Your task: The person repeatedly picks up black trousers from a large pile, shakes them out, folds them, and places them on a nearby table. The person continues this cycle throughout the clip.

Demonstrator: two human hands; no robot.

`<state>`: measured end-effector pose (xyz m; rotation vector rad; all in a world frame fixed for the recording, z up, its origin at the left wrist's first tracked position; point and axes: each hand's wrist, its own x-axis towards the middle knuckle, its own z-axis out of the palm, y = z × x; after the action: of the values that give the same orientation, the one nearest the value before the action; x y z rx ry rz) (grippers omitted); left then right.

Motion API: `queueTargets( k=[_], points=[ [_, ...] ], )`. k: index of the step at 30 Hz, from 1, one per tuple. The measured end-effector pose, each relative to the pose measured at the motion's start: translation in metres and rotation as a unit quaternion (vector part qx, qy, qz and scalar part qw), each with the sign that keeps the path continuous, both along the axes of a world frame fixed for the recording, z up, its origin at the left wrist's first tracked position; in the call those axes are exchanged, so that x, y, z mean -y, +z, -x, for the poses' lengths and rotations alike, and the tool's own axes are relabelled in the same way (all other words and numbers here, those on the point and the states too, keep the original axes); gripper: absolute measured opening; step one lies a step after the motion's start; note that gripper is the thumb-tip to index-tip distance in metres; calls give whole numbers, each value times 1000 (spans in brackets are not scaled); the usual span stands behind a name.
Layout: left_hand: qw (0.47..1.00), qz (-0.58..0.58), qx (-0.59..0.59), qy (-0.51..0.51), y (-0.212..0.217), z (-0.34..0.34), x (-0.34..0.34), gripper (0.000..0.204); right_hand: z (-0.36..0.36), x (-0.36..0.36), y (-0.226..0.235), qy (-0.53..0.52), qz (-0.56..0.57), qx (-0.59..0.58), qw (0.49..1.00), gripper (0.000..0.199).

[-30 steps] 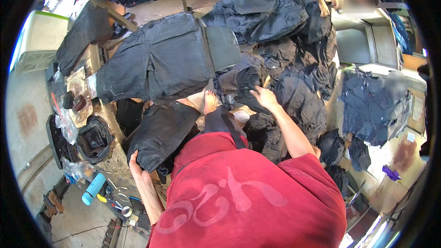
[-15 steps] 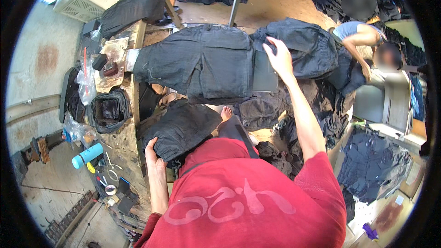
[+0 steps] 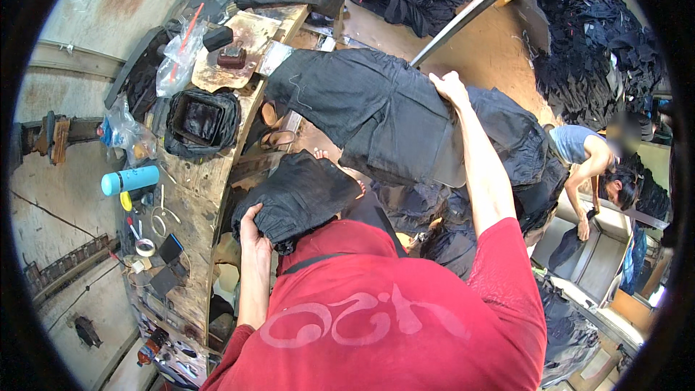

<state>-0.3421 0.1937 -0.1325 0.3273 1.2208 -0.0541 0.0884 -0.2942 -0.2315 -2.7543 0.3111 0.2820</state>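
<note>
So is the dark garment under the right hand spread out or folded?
Spread out: the dark garment lies flat and wide across the wooden workbench, with the right hand on its far edge.
</note>
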Motion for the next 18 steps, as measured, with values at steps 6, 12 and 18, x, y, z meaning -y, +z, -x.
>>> queueTargets(
  k=[6, 12, 18],
  points=[
    [999, 25, 15, -31, 0, -22, -7, 28, 28, -13, 50, -81, -40, 66, 994, 67],
    [996, 0, -11, -93, -7, -38, -10, 32, 137, -71, 167, 15, -395, 184, 900, 57],
    [989, 38, -2, -144, -15, -60, -19, 37, 301, -98, 238, 208, -484, -62, 848, 75]
  ],
)
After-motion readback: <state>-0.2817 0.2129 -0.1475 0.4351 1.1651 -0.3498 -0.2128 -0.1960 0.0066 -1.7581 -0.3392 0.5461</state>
